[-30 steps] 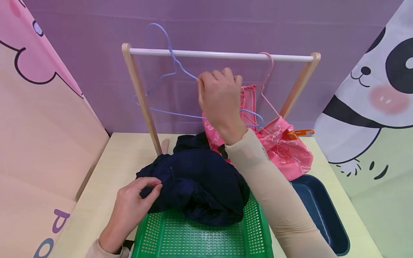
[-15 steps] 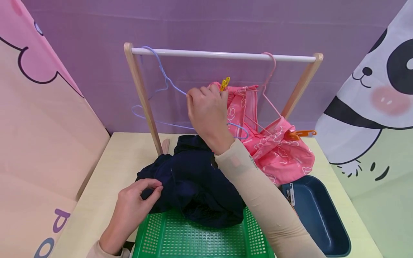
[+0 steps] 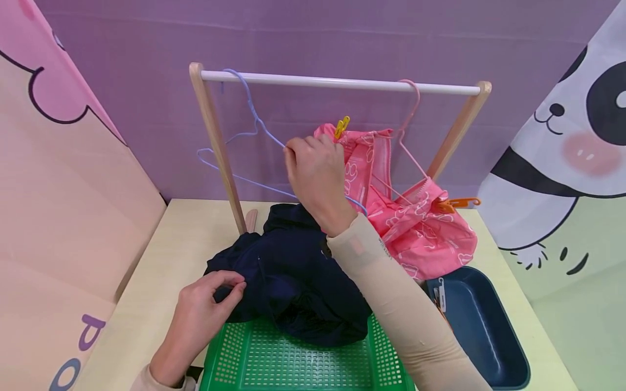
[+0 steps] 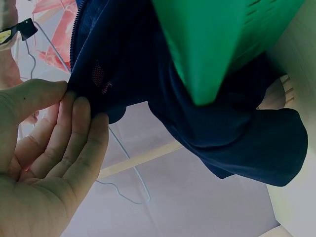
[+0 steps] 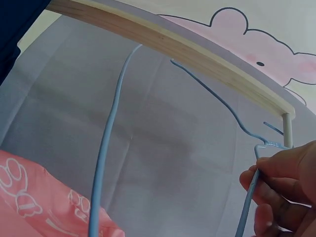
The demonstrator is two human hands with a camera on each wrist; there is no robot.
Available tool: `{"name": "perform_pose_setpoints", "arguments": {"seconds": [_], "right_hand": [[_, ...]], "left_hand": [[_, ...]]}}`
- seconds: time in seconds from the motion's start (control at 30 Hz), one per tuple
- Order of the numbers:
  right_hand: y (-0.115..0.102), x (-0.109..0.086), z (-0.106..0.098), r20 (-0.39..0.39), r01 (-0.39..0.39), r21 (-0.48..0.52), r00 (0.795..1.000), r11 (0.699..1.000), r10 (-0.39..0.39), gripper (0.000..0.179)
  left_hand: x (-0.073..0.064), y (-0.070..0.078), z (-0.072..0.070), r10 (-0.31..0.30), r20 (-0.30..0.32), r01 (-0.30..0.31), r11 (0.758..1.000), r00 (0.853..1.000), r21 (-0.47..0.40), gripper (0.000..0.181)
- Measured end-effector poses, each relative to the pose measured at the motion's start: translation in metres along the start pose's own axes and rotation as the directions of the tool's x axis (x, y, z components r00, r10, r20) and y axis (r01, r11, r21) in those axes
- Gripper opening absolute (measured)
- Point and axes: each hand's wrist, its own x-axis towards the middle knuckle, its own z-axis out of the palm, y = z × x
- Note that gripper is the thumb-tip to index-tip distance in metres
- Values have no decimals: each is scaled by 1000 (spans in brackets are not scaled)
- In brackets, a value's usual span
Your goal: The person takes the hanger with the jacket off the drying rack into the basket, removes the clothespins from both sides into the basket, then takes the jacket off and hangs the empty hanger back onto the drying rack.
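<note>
In the head view my right hand pinches the shoulder wire of a blue hanger, whose hook lies over the white rail near its left end. The right wrist view shows thumb and fingers round the hanger wire. My left hand pinches the edge of a dark navy zippered garment, bunched over the far part of a green basket. Close up in the left wrist view, the garment's zipper edge runs by the thumb and fingertips.
A pink printed garment hangs from a pink hanger at right, with a yellow clip and an orange clip on it. A dark blue tray holding clips stands below. Wooden posts bear the rail.
My right hand has lowered the blue hanger and moved slightly left, bringing its hook from above the rail down onto it. The left hand and navy garment stay nearly still.
</note>
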Motion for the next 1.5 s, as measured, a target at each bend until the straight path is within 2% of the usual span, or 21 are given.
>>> {"name": "perform_pose_setpoints", "arguments": {"seconds": [0.2,0.43,0.6,0.77,1.03,1.1,1.17,1.27,1.33,1.37,1.4,1.5], "right_hand": [[6,-3,-15,44,10,25,999,1000,-11,21],[17,-27,-48,50,126,-9,991,992,-125,24],[29,-56,-69,61,169,9,984,986,-170,33],[41,-93,-80,136,165,31,976,986,-167,44],[62,-155,-69,253,150,44,955,988,-156,46],[69,-165,-63,303,137,46,942,990,-144,48],[75,-173,-55,358,130,47,923,990,-138,49],[83,-182,-41,426,129,55,894,990,-140,50],[87,-186,-32,449,130,53,883,990,-139,51],[88,-187,-28,454,129,48,880,991,-136,52],[88,-188,-25,457,129,45,879,991,-135,53],[87,-188,-18,463,128,37,877,991,-130,58]], "left_hand": [[1,1,0,-27,13,27,1000,1000,8,22],[2,2,0,-33,22,33,999,999,11,22],[0,2,-1,-41,28,41,999,999,12,22],[-1,2,-2,-51,47,51,999,998,4,22],[-1,4,-5,-71,96,71,997,993,3,21],[-1,5,-5,-91,146,91,996,985,10,20],[0,5,-6,-124,224,124,992,967,17,19],[0,4,-5,-181,360,179,983,915,40,17],[-1,2,-4,-203,424,202,978,883,48,17],[-2,2,-4,-210,444,208,977,871,53,17],[-3,2,-3,-211,454,210,976,866,53,17],[-7,2,-4,-218,461,215,975,860,61,17]]}}
